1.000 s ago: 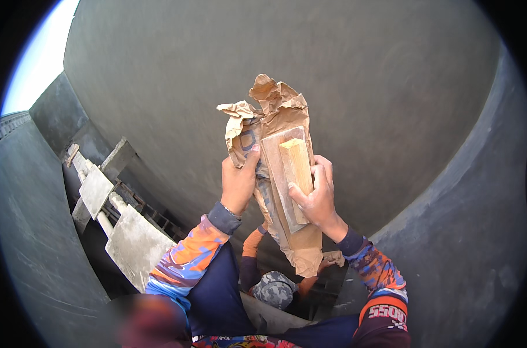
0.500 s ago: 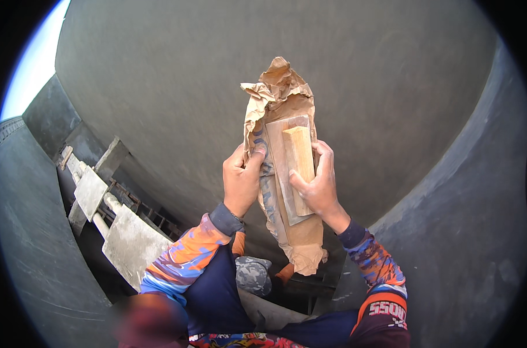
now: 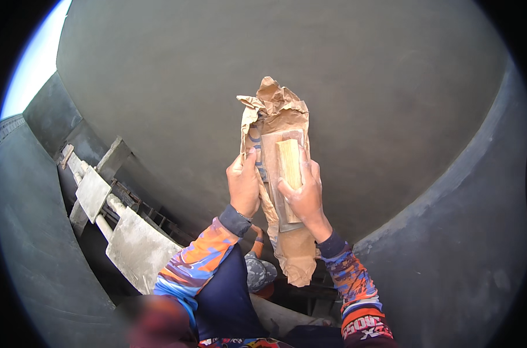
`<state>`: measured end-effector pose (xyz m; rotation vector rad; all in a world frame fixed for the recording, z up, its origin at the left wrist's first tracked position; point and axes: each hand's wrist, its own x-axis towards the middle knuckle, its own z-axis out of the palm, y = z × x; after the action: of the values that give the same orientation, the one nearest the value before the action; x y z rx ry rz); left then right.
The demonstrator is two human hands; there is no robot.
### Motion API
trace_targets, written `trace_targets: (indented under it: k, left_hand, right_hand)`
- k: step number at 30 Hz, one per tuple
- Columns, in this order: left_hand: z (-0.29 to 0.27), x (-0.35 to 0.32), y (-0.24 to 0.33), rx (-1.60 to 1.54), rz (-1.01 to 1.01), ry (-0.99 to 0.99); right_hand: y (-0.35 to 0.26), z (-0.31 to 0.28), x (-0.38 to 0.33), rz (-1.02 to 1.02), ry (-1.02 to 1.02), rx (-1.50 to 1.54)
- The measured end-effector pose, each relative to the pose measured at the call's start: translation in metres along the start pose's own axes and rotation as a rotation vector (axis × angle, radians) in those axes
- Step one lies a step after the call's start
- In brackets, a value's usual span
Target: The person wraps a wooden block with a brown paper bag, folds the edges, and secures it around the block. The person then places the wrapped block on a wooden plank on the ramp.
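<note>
A crumpled sheet of brown paper [image 3: 298,255] with blue markings is held up in front of the wall. Lying against it is a plastering float [image 3: 269,152], a flat rectangular plate with a pale wooden block handle [image 3: 288,162]. My left hand [image 3: 243,184] pinches the paper's folded left edge, thumb in front. My right hand [image 3: 305,197] is closed on the block handle, thumb on its left side and fingers along its right. The fingers partly hide the plate and the paper's right edge.
A curved grey plastered wall [image 3: 356,69] fills the view ahead, with another grey surface [image 3: 437,249] at right. Scaffold boards [image 3: 136,246] lie along poles at left over a dark gap. Below, a person in a camouflage cap [image 3: 259,274] reaches up one hand [image 3: 256,231].
Both hands, paper and float have shifted slightly left, and the paper's top is lower. My right hand has closed further round the block handle. The person below has raised a hand into view.
</note>
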<state>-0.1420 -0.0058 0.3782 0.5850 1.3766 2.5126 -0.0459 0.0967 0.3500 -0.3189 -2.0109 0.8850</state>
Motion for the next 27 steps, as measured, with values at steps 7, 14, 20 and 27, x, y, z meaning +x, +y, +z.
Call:
trace_targets:
  k: [7,14,20,27]
  left_hand:
    - [0.008,0.009,0.003,0.575,0.215,-0.067]
    - [0.019,-0.004,0.018,0.647,0.296,-0.108]
    - [-0.012,-0.009,0.049,0.442,0.061,-0.269]
    - [-0.026,-0.008,0.044,1.153,0.470,-0.295]
  right_hand:
    - [-0.012,0.027,-0.011,-0.005,0.136,-0.038]
    - [-0.014,0.028,-0.015,-0.015,0.153,0.118]
    - [-0.022,0.041,-0.016,0.056,0.194,0.327]
    - [-0.021,0.049,-0.028,-0.034,0.261,0.429]
